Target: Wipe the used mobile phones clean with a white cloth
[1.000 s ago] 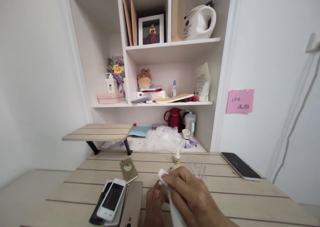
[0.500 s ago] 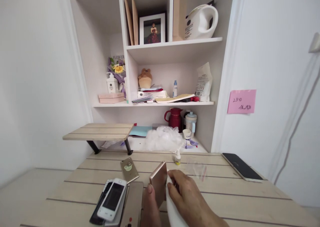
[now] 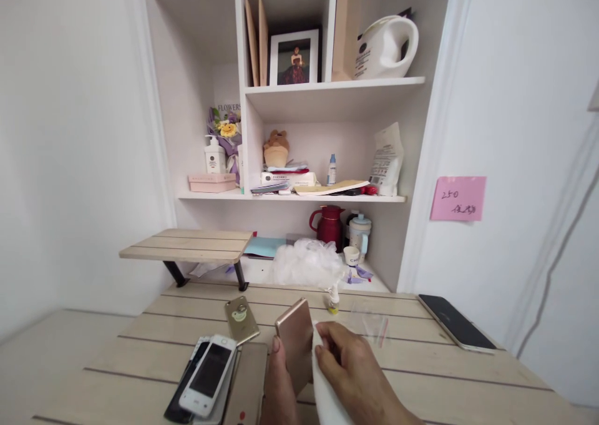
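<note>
My left hand [image 3: 279, 384] is closed around a rose-gold phone [image 3: 296, 344], its thumb on the near side edge. The phone stands tilted on its edge above the table. Pinched in my right hand [image 3: 349, 366] is a white tissue or cloth [image 3: 327, 394], which hangs down below the fingers. The tissue's top edge is against or very near the phone's right side; I cannot tell if it touches. Left of my hands lie a white phone [image 3: 210, 375] on top of other phones, a long gold-brown phone [image 3: 246, 381] and a gold phone with a green sticker [image 3: 242, 320].
A small white-capped bottle [image 3: 333, 301] and a clear plastic bag [image 3: 369, 325] lie beyond my right hand. A large dark-screened phone [image 3: 456, 322] rests at the right table edge. A low wooden stand [image 3: 187, 245] is at the back left, before white shelves [image 3: 327, 88].
The phone in my left hand has turned slightly, showing more of its back. My right hand keeps its hold on the tissue. The camera view has shifted a little.
</note>
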{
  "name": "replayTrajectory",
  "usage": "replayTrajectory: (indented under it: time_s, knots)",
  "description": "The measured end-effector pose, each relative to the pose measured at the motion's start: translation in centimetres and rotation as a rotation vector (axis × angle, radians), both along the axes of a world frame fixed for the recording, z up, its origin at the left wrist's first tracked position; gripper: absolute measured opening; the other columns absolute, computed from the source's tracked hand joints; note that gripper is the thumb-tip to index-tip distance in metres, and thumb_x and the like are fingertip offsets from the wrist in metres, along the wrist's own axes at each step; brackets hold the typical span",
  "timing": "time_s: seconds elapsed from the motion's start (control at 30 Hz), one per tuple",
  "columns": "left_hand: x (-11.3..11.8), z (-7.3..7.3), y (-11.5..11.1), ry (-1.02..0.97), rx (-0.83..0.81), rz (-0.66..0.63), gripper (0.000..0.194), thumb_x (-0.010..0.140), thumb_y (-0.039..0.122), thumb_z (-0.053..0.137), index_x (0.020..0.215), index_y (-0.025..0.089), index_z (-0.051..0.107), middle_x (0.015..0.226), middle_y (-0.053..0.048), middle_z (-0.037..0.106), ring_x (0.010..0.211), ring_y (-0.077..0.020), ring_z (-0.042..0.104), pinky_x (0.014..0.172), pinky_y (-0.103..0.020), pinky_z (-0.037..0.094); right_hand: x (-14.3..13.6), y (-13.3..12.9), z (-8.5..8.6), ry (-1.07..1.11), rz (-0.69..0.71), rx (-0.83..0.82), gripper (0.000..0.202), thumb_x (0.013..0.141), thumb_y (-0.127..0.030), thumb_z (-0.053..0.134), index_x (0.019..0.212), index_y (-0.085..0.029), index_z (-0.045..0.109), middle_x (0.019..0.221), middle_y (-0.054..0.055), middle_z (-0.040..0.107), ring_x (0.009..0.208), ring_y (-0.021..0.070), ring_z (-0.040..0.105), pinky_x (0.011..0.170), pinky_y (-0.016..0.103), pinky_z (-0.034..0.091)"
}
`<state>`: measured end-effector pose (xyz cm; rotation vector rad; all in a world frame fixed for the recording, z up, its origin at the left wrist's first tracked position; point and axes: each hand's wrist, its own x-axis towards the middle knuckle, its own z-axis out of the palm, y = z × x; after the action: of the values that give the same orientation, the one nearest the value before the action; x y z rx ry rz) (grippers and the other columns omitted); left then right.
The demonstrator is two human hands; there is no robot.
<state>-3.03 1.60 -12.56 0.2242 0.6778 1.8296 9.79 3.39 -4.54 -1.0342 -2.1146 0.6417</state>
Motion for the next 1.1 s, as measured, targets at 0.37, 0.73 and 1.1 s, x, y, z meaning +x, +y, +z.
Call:
replayTrajectory:
  time_s: [0.37, 0.73, 1.1]
  knots:
    - [0.2, 4.8, -1.6, 0.059, 0.121, -0.120, 0.055, 0.089, 0.057, 0.049, 0.115, 0.013, 0.070, 0.104, -0.014, 0.076, 0.101, -0.0299, 0.069, 0.092, -0.041, 0.051, 0.1, 1.0, -1.2, -0.247, -0.026, 0.029, 0.020, 0.077, -0.006, 0.046, 0.075, -0.020, 0.061, 0.080, 0.004, 0.069, 0.076, 0.0193, 0.060, 0.068, 0.029, 0.032]
    - [-0.3, 7.5, -2.5, -0.014, 0.002, -0.136, 0.056, 0.089, 0.058, 0.046, 0.110, 0.011, 0.067, 0.092, -0.015, 0.076, 0.104, -0.0300, 0.068, 0.094, -0.040, 0.048, 0.1, 0.3, -1.2, -0.189, 0.076, -0.085, 0.056, 0.073, -0.013, 0.058, 0.128, -0.022, 0.059, 0.121, 0.010, 0.067, 0.109, 0.0286, 0.060, 0.090, 0.034, 0.037]
    - [-0.8, 6.8, -2.2, 0.043, 0.192, -0.145, 0.054, 0.087, 0.062, 0.052, 0.118, 0.020, 0.062, 0.083, -0.006, 0.073, 0.090, -0.0242, 0.069, 0.085, -0.035, 0.050, -0.3, 0.4, -1.0, 0.298, 0.239, -0.403, 0.017, 0.078, -0.029, 0.066, 0.091, -0.019, 0.069, 0.095, 0.005, 0.071, 0.081, 0.0211, 0.062, 0.069, 0.029, 0.045]
